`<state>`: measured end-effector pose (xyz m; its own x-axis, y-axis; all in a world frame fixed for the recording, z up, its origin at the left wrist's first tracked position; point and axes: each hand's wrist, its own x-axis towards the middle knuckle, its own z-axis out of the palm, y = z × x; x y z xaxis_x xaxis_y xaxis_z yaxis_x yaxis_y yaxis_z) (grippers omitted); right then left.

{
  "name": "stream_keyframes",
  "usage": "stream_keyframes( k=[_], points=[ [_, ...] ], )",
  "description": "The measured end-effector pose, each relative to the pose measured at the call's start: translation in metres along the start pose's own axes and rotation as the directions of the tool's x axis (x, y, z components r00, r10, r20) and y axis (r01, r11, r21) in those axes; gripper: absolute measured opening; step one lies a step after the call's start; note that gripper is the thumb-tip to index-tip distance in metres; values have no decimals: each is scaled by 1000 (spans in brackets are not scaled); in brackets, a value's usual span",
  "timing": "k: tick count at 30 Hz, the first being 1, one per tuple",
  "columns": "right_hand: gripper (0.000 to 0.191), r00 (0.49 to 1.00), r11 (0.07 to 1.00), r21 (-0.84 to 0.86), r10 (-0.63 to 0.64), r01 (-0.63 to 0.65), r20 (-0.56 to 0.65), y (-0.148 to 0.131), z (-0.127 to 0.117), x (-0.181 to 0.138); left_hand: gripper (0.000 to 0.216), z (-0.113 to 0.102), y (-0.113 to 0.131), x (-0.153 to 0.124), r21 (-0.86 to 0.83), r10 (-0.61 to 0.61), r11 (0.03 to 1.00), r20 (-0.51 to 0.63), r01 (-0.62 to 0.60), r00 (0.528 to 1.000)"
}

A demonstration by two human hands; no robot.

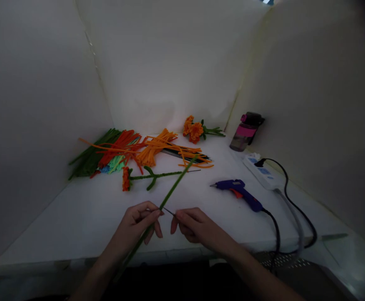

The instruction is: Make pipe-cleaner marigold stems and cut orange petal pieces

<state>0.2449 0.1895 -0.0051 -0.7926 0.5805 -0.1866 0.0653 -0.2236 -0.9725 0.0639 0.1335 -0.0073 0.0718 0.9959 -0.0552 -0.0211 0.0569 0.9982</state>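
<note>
My left hand (143, 219) pinches a long green pipe cleaner (178, 182) that slants from the lower left up to the right. Between thumb and fingers, my right hand (190, 225) grips a thin dark wire (169, 212), whose far end meets the pipe cleaner at my left fingertips. Whether the two are joined there I cannot tell. Beyond my hands lies an orange pipe-cleaner flower (126, 179) on a green stem (166, 174) with leaves, a bare wire tip sticking out of its right end.
Bundles of green (96, 156), red (121, 146) and orange pipe cleaners (157, 146) lie at the back, beside dark wires (182, 154). Finished orange flowers (196, 131) rest behind. At right are a blue glue gun (240, 193), a power strip (260, 171), cords (291, 200) and a bottle (245, 131).
</note>
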Motion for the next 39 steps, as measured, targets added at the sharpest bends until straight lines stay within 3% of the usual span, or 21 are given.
stream_keyframes(
  k=[3, 8, 17, 23, 29, 32, 35, 37, 39],
  points=[
    [43, 1000, 1000, -27, 10, -10, -12, 0, 0, 0, 25, -1, 0, -1, -8, 36, 999, -38, -36, 999],
    [43, 1000, 996, -90, -6, 4, -20, 3, 0, 0, 27, 2, 1, -5, -24, 42, 999, 41, -41, 998],
    [45, 999, 992, -127, 15, -19, -33, 3, 0, -2, 29, -2, 4, -8, -21, 97, 995, -20, -97, 995],
    [43, 1000, 999, -42, -3, 4, 3, 0, 4, -3, 26, 4, 6, -11, 2, 63, 998, 82, -63, 995],
    [46, 999, 986, 164, 21, -25, 25, 1, 5, 0, 17, 6, 9, -13, 15, 74, 997, 149, -78, 986],
    [48, 998, 972, 224, 62, -64, 13, 2, 3, -1, 29, 2, 8, -16, 41, 115, 991, 170, -124, 979],
    [49, 997, 965, 251, 80, -80, 12, 1, 2, -2, 37, -4, 7, -16, 192, 275, 940, 65, -282, 959],
    [49, 996, 964, 252, 81, -87, 32, 1, 2, -3, 39, -8, 10, -14, 403, 411, 834, 6, -378, 912],
    [50, 995, 963, 252, 87, -99, 57, 0, 4, -4, 44, -10, 14, -9, 566, 495, 695, 70, -444, 866]
  ],
)
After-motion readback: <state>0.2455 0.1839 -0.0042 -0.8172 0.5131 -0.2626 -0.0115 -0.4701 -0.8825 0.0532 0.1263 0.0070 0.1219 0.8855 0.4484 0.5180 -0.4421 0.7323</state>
